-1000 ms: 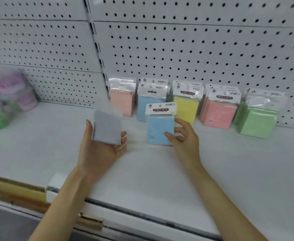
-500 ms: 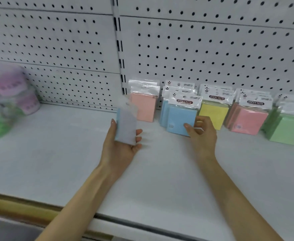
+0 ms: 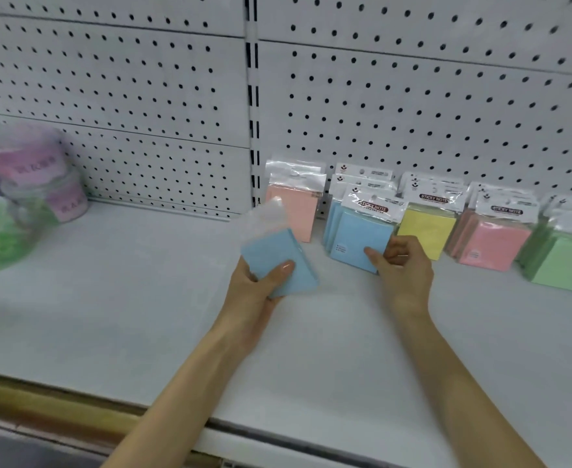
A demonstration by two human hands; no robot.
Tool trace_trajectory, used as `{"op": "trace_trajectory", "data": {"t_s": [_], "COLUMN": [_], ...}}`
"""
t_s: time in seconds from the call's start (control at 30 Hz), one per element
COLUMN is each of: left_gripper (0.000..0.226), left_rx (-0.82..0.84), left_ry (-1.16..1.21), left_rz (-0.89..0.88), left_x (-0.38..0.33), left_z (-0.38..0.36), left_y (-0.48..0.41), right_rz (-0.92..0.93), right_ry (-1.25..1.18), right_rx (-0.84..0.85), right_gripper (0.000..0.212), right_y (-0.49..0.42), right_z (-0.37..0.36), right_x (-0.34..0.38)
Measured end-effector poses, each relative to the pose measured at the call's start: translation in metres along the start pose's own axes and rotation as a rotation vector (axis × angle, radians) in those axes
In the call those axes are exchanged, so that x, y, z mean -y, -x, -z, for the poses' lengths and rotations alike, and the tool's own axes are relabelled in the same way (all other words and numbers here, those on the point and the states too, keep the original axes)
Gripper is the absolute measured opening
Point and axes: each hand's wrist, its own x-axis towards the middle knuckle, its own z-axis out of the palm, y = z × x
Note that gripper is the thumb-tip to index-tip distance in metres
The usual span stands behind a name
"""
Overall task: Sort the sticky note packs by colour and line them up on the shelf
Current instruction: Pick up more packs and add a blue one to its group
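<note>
Packs of sticky notes lean in a row against the pegboard on the white shelf [image 3: 143,298]: a peach pack [image 3: 298,211], a blue stack [image 3: 362,238], a yellow stack [image 3: 426,228], a pink stack [image 3: 494,244] and a green stack [image 3: 561,261]. My left hand [image 3: 254,288] grips a loose blue pack [image 3: 278,261] in front of the peach one, tilted, its clear header blurred. My right hand [image 3: 403,268] pinches the lower right corner of the front blue pack in the stack.
At the far left stands a clear bag [image 3: 11,194] with green and pink-lilac items and a jar, blurred. A black upright slot strip [image 3: 253,130] splits the pegboard wall. The shelf's front edge [image 3: 278,434] runs below my forearms.
My right hand set the front blue pack back against the blue stack. My left hand turned its pack so the blue face shows and brought it toward the row. The view shifted left.
</note>
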Motion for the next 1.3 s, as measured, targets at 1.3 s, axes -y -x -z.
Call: {"op": "trace_trajectory", "data": {"t_s": [1.3], "left_gripper": [0.014], "left_rx": [0.032], "left_ry": [-0.564], "left_rz": [-0.251], "left_x": [0.039], "left_z": [-0.047], "left_y": [-0.075], "right_rz": [-0.033], "right_ry": [-0.064], "right_rx": [0.191], "right_gripper": [0.019], "right_y": [-0.003], "right_z": [0.004], "right_x": [-0.003]}}
